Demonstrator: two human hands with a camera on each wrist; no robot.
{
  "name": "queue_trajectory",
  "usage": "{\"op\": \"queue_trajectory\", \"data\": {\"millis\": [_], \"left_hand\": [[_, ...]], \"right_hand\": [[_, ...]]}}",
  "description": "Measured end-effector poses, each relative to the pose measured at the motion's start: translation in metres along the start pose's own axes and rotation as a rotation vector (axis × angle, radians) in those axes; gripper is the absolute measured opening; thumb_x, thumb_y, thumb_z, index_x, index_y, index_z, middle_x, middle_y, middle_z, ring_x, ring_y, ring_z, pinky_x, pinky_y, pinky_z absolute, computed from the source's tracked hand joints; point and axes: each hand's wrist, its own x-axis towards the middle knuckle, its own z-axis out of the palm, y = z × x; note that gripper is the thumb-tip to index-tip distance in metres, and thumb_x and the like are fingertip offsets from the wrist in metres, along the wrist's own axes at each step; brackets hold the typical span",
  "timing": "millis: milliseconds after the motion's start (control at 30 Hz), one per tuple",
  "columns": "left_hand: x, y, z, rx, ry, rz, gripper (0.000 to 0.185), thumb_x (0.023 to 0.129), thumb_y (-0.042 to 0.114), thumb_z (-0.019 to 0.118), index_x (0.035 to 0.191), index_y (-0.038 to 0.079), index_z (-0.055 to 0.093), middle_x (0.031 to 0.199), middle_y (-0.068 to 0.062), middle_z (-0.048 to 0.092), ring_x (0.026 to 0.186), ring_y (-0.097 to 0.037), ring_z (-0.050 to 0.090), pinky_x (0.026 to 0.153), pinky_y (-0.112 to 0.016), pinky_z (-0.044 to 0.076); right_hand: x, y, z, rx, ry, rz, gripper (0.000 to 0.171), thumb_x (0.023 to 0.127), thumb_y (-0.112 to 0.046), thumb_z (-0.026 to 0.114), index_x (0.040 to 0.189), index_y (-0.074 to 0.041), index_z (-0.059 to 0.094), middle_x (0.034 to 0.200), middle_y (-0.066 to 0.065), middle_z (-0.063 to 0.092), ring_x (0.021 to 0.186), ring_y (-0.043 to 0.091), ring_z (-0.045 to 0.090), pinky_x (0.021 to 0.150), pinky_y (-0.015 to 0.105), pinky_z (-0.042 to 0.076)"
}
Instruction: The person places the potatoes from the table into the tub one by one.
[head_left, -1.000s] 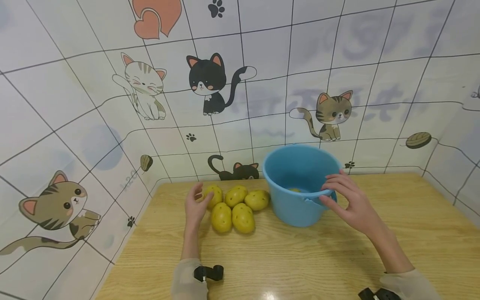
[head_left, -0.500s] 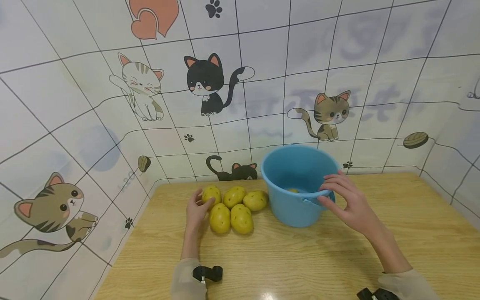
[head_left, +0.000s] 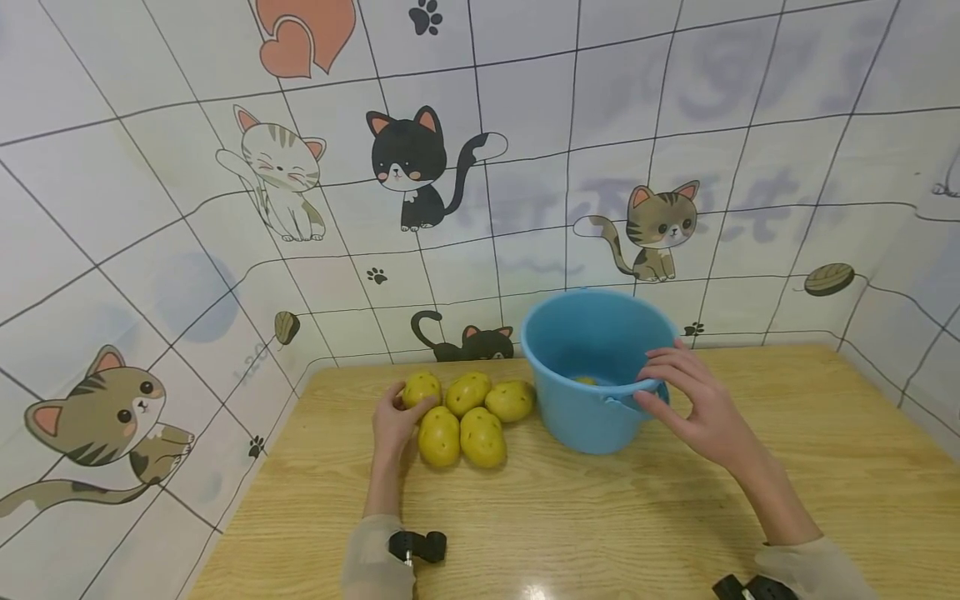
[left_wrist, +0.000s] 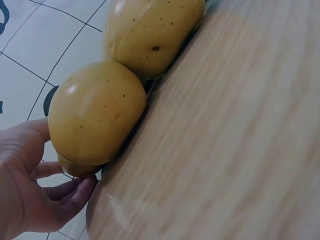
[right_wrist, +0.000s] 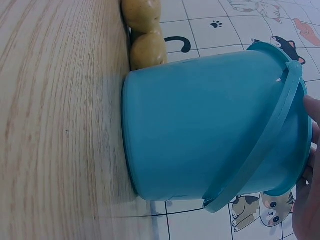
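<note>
Several yellow potatoes with dark specks lie in a cluster left of a blue bucket (head_left: pixel 588 425). My left hand (head_left: pixel 393 425) has its thumb and fingers around the far-left potato (head_left: pixel 422 388), which rests among the others. In the left wrist view, a nearer potato (left_wrist: pixel 97 112) mostly hides the held potato (left_wrist: pixel 79 169). My right hand (head_left: pixel 697 408) grips the bucket's right rim, thumb outside and fingers over the edge. The bucket stands upright, its handle (right_wrist: pixel 260 145) hanging down at the side. A bit of something yellow (head_left: pixel 587 381) shows at the bucket's bottom.
The wooden table (head_left: pixel 570 517) meets a wall (head_left: pixel 525 200) behind, printed with cats and grid lines. A side wall (head_left: pixel 202 400) closes off the left. The rightmost loose potato (head_left: pixel 511 402) lies right beside the bucket.
My left hand has moved in and closed its thumb and fingers around the far-left potato. The right hand stays on the bucket rim. The head view has shifted slightly.
</note>
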Motion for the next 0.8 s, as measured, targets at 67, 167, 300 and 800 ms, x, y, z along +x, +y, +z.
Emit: {"op": "queue_trajectory", "data": {"millis": [67,167,300,800], "left_hand": [[0.0,0.0,-0.0001,0.016,0.006,-0.002,0.085,0.084,0.023,0.083,0.151,-0.003,0.038,0.135,-0.028,0.052,0.12,-0.037,0.053,0.106,-0.049,0.044],[-0.0001,0.0001,-0.0002,0.052,0.024,0.005,0.084,0.083,0.022,0.084,0.15,-0.004,0.041,0.134,-0.028,0.053,0.119,-0.037,0.054,0.106,-0.049,0.045],[-0.0008,0.002,0.0001,0.061,0.052,0.002,0.08,0.081,0.016,0.083,0.148,-0.004,0.043,0.133,-0.029,0.053,0.119,-0.038,0.054,0.105,-0.05,0.046],[-0.0032,0.0094,-0.0089,-0.142,0.115,-0.007,0.085,0.077,0.004,0.081,0.152,0.001,0.041,0.139,-0.019,0.048,0.121,-0.034,0.051,0.104,-0.047,0.047]], "right_hand": [[0.0004,-0.0006,0.0002,-0.001,-0.002,0.0,0.042,0.1,-0.049,0.059,0.104,-0.008,0.072,0.105,0.009,0.067,0.115,0.03,0.054,0.121,0.046,0.021],[0.0011,-0.0016,0.0003,0.001,-0.007,0.001,0.042,0.1,-0.048,0.059,0.104,-0.008,0.072,0.106,0.01,0.067,0.115,0.031,0.054,0.121,0.047,0.021],[0.0015,-0.0026,-0.0004,0.003,-0.009,0.005,0.041,0.1,-0.048,0.06,0.104,-0.008,0.072,0.106,0.009,0.067,0.115,0.031,0.054,0.121,0.046,0.021],[0.0007,-0.002,-0.0003,0.007,-0.006,0.003,0.042,0.1,-0.048,0.06,0.104,-0.008,0.072,0.106,0.009,0.067,0.115,0.031,0.054,0.121,0.047,0.021]]}}
